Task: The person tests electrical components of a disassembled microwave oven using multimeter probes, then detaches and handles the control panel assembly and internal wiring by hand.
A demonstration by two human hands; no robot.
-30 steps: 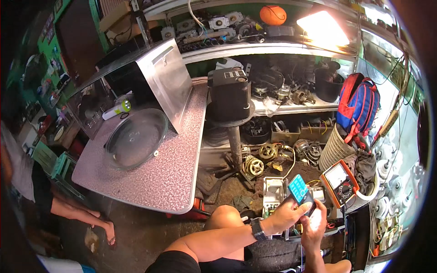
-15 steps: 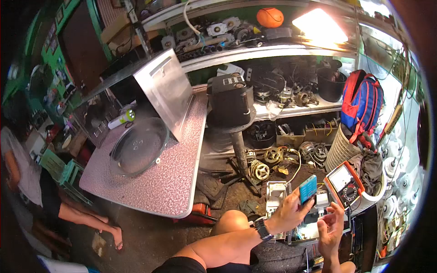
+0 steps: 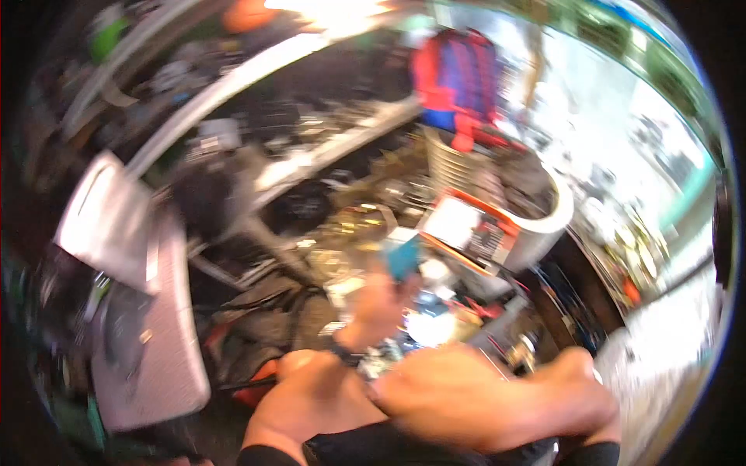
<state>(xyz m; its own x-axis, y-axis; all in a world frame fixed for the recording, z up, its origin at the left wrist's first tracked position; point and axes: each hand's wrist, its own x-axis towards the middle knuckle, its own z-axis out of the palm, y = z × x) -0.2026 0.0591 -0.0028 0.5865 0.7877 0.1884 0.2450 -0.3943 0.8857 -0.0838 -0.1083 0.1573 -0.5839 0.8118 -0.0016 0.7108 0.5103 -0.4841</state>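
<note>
Across the back, streaked with blur, seeing long shelves [image 3: 225, 89] loaded with dark parts. Off to the left, catching a pink-speckled table [image 3: 177, 346], with a metallic panel [image 3: 109, 221] standing on it. Over to the right, spotting a white bucket [image 3: 561, 203], then a red-and-blue backpack [image 3: 458, 81] perched above a ribbed bin [image 3: 446, 165]. Nearer now, clocking an orange-edged meter [image 3: 468, 231], tilted beside the bucket, scale and dial marks too smeared to read. Down low, finding the right hand [image 3: 408, 380] near the lap, too blurred to tell whether open or closed. Left of the meter, gripping with the left hand [image 3: 377, 304] a teal-screened phone [image 3: 402, 259], raised over the parts, screen unreadable.
</note>
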